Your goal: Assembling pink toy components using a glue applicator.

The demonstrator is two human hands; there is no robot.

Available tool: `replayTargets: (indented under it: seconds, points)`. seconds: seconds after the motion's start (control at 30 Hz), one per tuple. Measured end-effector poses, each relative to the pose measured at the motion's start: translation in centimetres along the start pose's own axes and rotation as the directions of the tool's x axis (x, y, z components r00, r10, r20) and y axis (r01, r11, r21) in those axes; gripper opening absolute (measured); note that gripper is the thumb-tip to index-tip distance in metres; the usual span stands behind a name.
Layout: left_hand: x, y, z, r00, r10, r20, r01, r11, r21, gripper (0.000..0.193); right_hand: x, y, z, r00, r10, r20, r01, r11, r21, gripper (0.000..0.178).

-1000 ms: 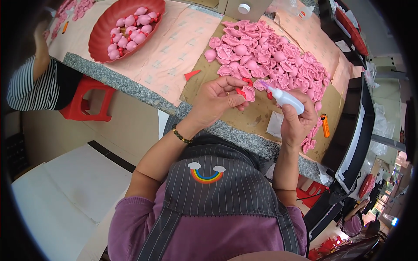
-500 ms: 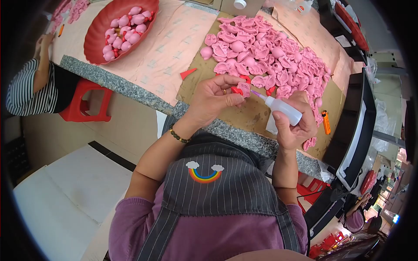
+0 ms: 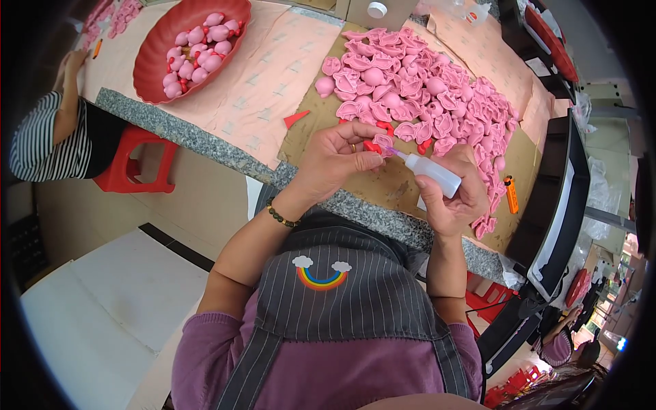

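My left hand (image 3: 342, 156) pinches a small pink molded piece (image 3: 383, 141) with a red part (image 3: 372, 147) at its side. In my right hand (image 3: 459, 195) is a translucent white squeeze bottle (image 3: 435, 175), tilted so that its thin purple nozzle (image 3: 398, 153) meets the pink piece. Just beyond both hands lies a big heap of pink molded pieces (image 3: 410, 85), some rounded and some hollow. A few small red pieces (image 3: 424, 145) rest at the heap's near edge.
A red bowl (image 3: 147, 75) of pink-and-red pieces stands at the far left. A red pointed piece (image 3: 296, 119) and an orange lighter (image 3: 511, 195) lie on the brown board (image 3: 318, 130). Black trays (image 3: 547, 198) border the right. Another person (image 3: 58, 133) works at the left, beside a red stool (image 3: 140, 160).
My right hand has moved left with the squeeze bottle, bringing the nozzle tip onto the pink piece. My left hand stays almost in place.
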State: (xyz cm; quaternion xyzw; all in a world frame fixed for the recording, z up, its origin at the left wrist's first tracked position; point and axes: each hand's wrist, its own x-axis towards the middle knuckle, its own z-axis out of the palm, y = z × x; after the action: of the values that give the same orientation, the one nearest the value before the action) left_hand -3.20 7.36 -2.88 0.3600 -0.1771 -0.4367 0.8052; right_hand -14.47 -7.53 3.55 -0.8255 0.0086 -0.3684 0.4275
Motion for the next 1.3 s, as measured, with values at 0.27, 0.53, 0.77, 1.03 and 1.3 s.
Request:
replayTargets:
  seconds: [0.27, 0.53, 0.77, 1.03, 1.3]
  points:
    - [0.02, -0.02, -0.01, 1.0, 0.0, 0.005, 0.0, 1.0, 0.021, 0.036, 0.04, -0.05, 0.11, 1.0, -0.011, -0.006, 0.011, 1.0, -0.001, 0.02]
    - [0.04, -0.01, 0.01, 1.0, -0.023, -0.005, 0.023, 1.0, -0.003, 0.034, 0.03, -0.09, 0.15, 1.0, -0.002, -0.008, 0.002, 1.0, 0.003, 0.02]
    - [0.09, -0.05, 0.02, 1.0, -0.022, -0.007, 0.022, 1.0, 0.004, 0.033, 0.01, -0.12, 0.1, 1.0, 0.004, -0.005, -0.004, 1.0, -0.007, 0.02]
    - [0.08, -0.12, -0.11, 1.0, -0.025, 0.011, 0.025, 1.0, 0.0, 0.035, -0.11, 0.16, 0.04, 1.0, -0.012, -0.001, 0.012, 1.0, 0.013, 0.019]
    - [0.13, 0.26, 0.23, 0.999, -0.034, 0.024, 0.034, 0.999, 0.016, 0.036, -0.17, 0.41, -0.1, 0.999, -0.023, -0.026, 0.023, 1.0, 0.02, 0.019]
